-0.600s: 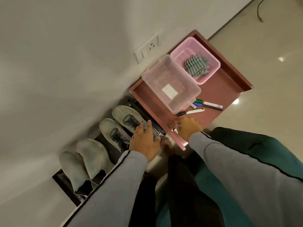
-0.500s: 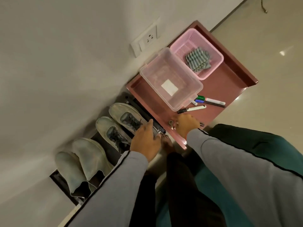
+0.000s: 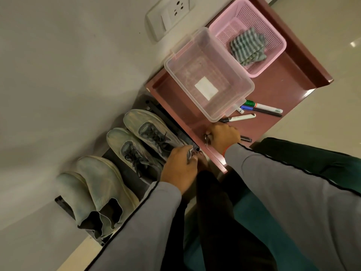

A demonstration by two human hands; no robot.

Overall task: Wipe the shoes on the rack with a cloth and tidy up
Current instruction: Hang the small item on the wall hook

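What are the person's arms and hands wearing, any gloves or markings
No gloves: both hands, left hand and right hand, are bare. Each arm is in a long grey sleeve, left sleeve and right sleeve, with a thin dark stripe running along its length. A sliver of red or orange shows at the right wrist, perhaps a band or thread; too small to tell.

A single head-worn wide-angle camera looks steeply down from above the person, close over both forearms. The frame is rotated: the wall (image 3: 68,75) fills the left, the shoe rack (image 3: 125,173) centre, the floor (image 3: 332,85) right.
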